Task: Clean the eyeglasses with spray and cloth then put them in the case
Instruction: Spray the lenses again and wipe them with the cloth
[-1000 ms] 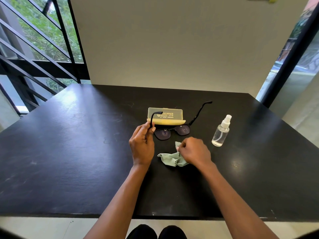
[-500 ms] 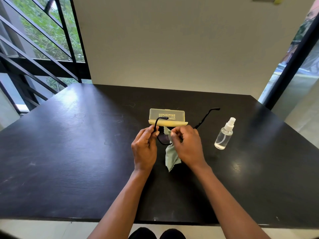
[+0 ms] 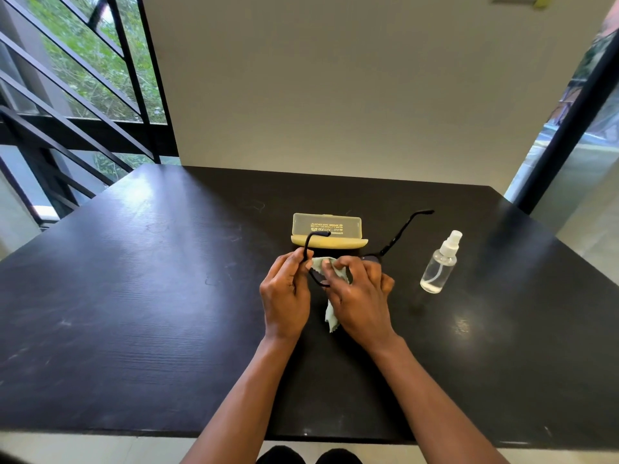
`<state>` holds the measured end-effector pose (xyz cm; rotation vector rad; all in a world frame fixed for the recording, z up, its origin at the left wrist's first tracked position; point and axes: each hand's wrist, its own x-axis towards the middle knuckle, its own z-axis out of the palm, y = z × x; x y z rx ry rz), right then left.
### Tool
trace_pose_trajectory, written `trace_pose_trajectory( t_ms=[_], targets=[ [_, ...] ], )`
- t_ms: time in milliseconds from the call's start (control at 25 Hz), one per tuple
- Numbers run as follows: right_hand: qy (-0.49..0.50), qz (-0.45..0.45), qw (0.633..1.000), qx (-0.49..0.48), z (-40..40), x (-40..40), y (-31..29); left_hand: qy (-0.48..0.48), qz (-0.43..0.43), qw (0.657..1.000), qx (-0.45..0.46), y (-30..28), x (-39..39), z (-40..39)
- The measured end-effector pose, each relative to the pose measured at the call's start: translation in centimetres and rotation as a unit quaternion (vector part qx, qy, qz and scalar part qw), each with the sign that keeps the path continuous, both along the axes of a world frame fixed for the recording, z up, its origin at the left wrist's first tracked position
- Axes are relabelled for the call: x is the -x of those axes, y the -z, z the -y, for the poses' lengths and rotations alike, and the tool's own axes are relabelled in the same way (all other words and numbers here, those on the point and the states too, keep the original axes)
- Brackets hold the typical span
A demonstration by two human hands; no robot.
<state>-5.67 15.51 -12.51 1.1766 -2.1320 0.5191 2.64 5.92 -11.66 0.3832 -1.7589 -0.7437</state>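
Black-framed eyeglasses (image 3: pixel 403 229) with dark lenses are held above the black table (image 3: pixel 140 289), their temples unfolded and pointing away from me. My left hand (image 3: pixel 286 296) pinches the frame at its left end, by the left temple. My right hand (image 3: pixel 360 296) presses a pale green cloth (image 3: pixel 330 267) onto the left lens; the cloth's tail hangs down between my hands. Just behind the glasses lies the yellow case (image 3: pixel 328 229), its lid shut. A clear spray bottle (image 3: pixel 439 264) with a white nozzle stands to the right of my right hand.
A cream wall rises behind the table's far edge. Black railings and a window fill the left, and a dark post with glass stands at the right. The near table edge runs above my knees.
My right hand picked the cloth up off the table and brought it onto the left lens. The glasses rose a little in my left hand. Bottle and case stayed put.
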Motion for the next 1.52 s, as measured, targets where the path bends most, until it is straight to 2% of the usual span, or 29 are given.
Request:
trace_pose_trajectory(
  t_ms=[200, 360, 440, 640, 880, 1000, 1200, 1360, 1520],
  targets=[
    [-0.067, 0.019, 0.993, 0.099, -0.4, 0.5, 0.2, 0.002, -0.004, 1.0, -0.005, 0.0, 0.1, 0.0],
    [0.047, -0.09, 0.993, 0.066, -1.0, 0.5, 0.4, 0.011, 0.0, 1.0, 0.01, 0.0, 0.2, -0.1],
    [0.075, -0.103, 0.991, 0.049, -0.8, 0.3, 0.5, 0.015, 0.001, 1.0, 0.01, 0.1, 0.2, -0.1],
    [0.005, 0.011, 0.999, 0.039, -0.6, 0.2, 0.4, 0.011, 0.002, 1.0, 0.018, 0.1, 0.0, -0.1],
    [-0.045, 0.023, 0.995, 0.087, -1.0, 0.5, 0.1, 0.015, -0.004, 1.0, 0.012, 0.0, 0.0, -0.2],
    [0.006, 0.014, 0.994, 0.11, -1.3, 0.7, 0.2, 0.012, -0.011, 1.0, 0.011, 0.0, 0.2, -0.1],
    [0.053, -0.008, 0.997, 0.053, -0.8, 0.3, 0.3, 0.011, -0.01, 1.0, 0.012, 0.0, 0.2, -0.1],
    [0.001, 0.045, 0.999, 0.023, -0.7, 0.1, 0.1, 0.005, -0.01, 1.0, 0.018, 0.0, 0.1, -0.2],
    [-0.029, 0.08, 0.995, 0.048, -0.9, 0.1, -0.3, 0.007, -0.003, 1.0, 0.016, 0.0, 0.2, -0.2]
  ],
)
